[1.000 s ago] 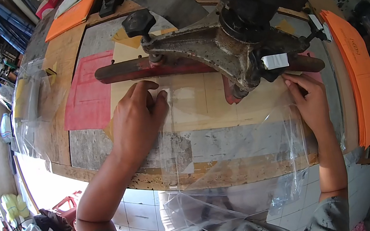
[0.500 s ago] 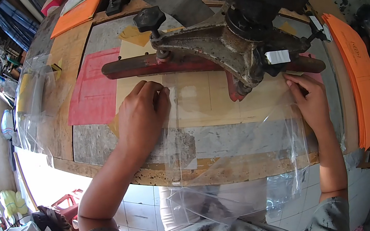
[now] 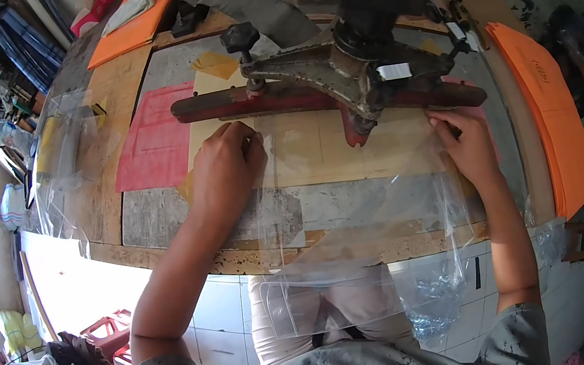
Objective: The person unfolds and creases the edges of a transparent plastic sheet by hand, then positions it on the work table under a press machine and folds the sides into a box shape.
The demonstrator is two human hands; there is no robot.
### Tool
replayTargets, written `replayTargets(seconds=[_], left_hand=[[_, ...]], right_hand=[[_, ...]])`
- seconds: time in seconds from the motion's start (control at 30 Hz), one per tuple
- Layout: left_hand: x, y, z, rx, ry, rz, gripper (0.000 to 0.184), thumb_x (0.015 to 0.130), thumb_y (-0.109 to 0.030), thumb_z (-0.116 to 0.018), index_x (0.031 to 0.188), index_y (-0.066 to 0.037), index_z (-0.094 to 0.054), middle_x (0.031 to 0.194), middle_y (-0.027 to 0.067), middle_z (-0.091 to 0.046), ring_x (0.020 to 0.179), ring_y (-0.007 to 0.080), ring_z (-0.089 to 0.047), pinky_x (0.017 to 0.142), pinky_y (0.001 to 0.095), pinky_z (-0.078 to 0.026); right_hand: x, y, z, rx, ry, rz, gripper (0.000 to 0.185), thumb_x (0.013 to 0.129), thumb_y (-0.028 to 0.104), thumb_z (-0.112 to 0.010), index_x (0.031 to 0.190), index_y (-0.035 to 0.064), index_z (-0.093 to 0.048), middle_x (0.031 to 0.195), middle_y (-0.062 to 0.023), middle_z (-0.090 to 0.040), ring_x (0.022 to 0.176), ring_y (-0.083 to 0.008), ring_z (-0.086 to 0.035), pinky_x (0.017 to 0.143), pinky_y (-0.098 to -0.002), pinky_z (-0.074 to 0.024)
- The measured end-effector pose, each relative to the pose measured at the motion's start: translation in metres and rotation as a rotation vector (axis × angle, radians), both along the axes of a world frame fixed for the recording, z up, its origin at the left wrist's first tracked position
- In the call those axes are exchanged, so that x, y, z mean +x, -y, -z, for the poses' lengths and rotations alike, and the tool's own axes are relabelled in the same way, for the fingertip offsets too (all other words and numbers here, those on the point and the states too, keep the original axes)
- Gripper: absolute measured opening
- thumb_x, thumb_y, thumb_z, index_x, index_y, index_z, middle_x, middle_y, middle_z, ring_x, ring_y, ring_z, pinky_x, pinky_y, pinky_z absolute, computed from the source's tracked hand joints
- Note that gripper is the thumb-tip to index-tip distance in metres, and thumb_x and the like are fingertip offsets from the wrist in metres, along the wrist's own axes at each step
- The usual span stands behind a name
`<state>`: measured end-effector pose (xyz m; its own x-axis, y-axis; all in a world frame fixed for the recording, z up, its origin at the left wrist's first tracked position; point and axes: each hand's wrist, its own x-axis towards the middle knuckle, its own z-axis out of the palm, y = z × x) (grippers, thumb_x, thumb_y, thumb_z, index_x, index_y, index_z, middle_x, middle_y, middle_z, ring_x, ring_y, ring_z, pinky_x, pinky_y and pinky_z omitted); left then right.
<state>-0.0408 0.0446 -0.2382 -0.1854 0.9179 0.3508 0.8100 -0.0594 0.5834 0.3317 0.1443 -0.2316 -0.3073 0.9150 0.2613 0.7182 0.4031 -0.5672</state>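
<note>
A clear plastic sheet [image 3: 366,204] lies across the worktable and hangs over its front edge above my lap. The fingers of my left hand [image 3: 228,164] pinch its far left corner, just below the long bar [image 3: 293,101] of a metal press [image 3: 351,55]. At the far right corner, my right hand [image 3: 465,144] pinches the sheet between thumb and fingers, close to the bar's right end. Beneath the plastic lies a pale yellow board [image 3: 318,154]. A pink-red sheet [image 3: 153,140] sticks out to the left of my left hand.
Orange sheets are stacked at the right [image 3: 546,114], and more orange sheets [image 3: 131,23] lie at the back left under a cloth. Loose clear plastic [image 3: 58,185] drapes over the left table edge. A red stool [image 3: 110,336] stands on the floor at lower left.
The camera view has shifted, showing more of the floor and my lap. Both hands keep their pinch on the plastic at about the same places by the bar.
</note>
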Motion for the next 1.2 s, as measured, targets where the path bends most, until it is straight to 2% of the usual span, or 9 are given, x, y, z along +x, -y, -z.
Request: replayTargets(seconds=[0.27,0.47,0.53,0.57,0.77,0.87,0.9,1.03,1.2], left_hand=[[-0.003,0.009,-0.001,0.029,-0.081,0.049,0.015,0.091,-0.012,-0.070,0.101,0.000,-0.072,0.086,0.0166,-0.070,0.067,0.0285,-0.067,0.066,0.0398,-0.053],[0.006,0.073,-0.082,0.662,-0.258,0.061,0.027,0.085,0.003,-0.071,0.109,-0.008,-0.073,0.095,0.0071,-0.071,0.069,0.0189,-0.069,0.058,0.0318,-0.055],[0.026,0.125,-0.125,0.858,-0.401,0.141,0.033,0.081,0.004,-0.077,0.109,-0.013,-0.073,0.094,0.0024,-0.071,0.071,0.0150,-0.069,0.055,0.0300,-0.054],[0.042,0.155,-0.145,0.897,-0.469,0.223,0.034,0.077,-0.006,-0.085,0.107,-0.018,-0.074,0.094,0.0015,-0.071,0.071,0.0148,-0.067,0.052,0.0276,-0.052],[0.114,0.242,-0.193,0.803,-0.678,0.736,0.032,0.076,-0.007,-0.084,0.104,-0.016,-0.073,0.094,0.0016,-0.071,0.071,0.0149,-0.068,0.053,0.0282,-0.052],[0.123,0.252,-0.200,0.788,-0.692,0.804,0.031,0.075,-0.007,-0.083,0.103,-0.015,-0.073,0.093,0.0017,-0.071,0.071,0.0150,-0.068,0.053,0.0285,-0.052],[0.124,0.255,-0.203,0.787,-0.689,0.816,0.030,0.075,-0.007,-0.083,0.103,-0.015,-0.073,0.093,0.0017,-0.070,0.071,0.0150,-0.068,0.053,0.0286,-0.052],[0.126,0.267,-0.211,0.747,-0.672,0.841,0.029,0.074,-0.008,-0.083,0.101,-0.014,-0.072,0.093,0.0018,-0.070,0.071,0.0151,-0.068,0.054,0.0290,-0.052],[0.117,0.284,-0.210,0.708,-0.660,0.885,0.028,0.073,-0.009,-0.082,0.098,-0.013,-0.071,0.093,0.0019,-0.070,0.071,0.0152,-0.068,0.054,0.0295,-0.053]], right_hand=[[0.005,0.006,0.001,0.152,0.087,-0.067,0.022,0.098,0.013,-0.068,0.116,0.0038,-0.076,0.101,-0.0196,-0.076,0.089,-0.0351,-0.074,0.080,-0.0393,-0.0572],[0.022,0.034,-0.008,0.228,0.108,-0.077,0.024,0.100,0.014,-0.065,0.120,0.0035,-0.073,0.105,-0.0181,-0.072,0.099,-0.0361,-0.070,0.085,-0.0393,-0.0560],[0.032,0.064,-0.006,0.239,0.072,-0.040,0.027,0.100,0.015,-0.065,0.124,0.0029,-0.070,0.110,-0.0178,-0.069,0.104,-0.0364,-0.068,0.089,-0.0398,-0.0547],[0.037,0.077,-0.001,0.285,0.045,-0.018,0.028,0.101,0.015,-0.064,0.125,0.0022,-0.069,0.113,-0.0175,-0.069,0.107,-0.0366,-0.067,0.091,-0.0404,-0.0537],[0.062,0.141,0.036,0.366,-0.042,0.245,0.036,0.106,0.022,-0.057,0.135,0.0018,-0.063,0.130,-0.0135,-0.066,0.123,-0.0356,-0.061,0.105,-0.0445,-0.0459],[0.070,0.151,0.074,0.627,0.184,0.367,0.039,0.110,0.028,-0.048,0.138,0.0059,-0.062,0.136,-0.0112,-0.065,0.131,-0.0335,-0.057,0.112,-0.0491,-0.0384],[0.069,0.154,0.083,0.607,0.166,0.383,0.045,0.113,0.034,-0.037,0.141,0.0084,-0.061,0.142,-0.0092,-0.063,0.140,-0.0338,-0.050,0.116,-0.0532,-0.0304],[0.067,0.166,0.100,0.675,0.089,0.378,0.052,0.114,0.037,-0.028,0.147,0.0072,-0.056,0.149,-0.0090,-0.057,0.148,-0.0377,-0.039,0.121,-0.0566,-0.0216],[0.071,0.162,0.109,0.717,0.100,0.430,0.053,0.114,0.034,-0.026,0.149,0.0062,-0.054,0.149,-0.0108,-0.056,0.147,-0.0380,-0.040,0.122,-0.0581,-0.0200]])
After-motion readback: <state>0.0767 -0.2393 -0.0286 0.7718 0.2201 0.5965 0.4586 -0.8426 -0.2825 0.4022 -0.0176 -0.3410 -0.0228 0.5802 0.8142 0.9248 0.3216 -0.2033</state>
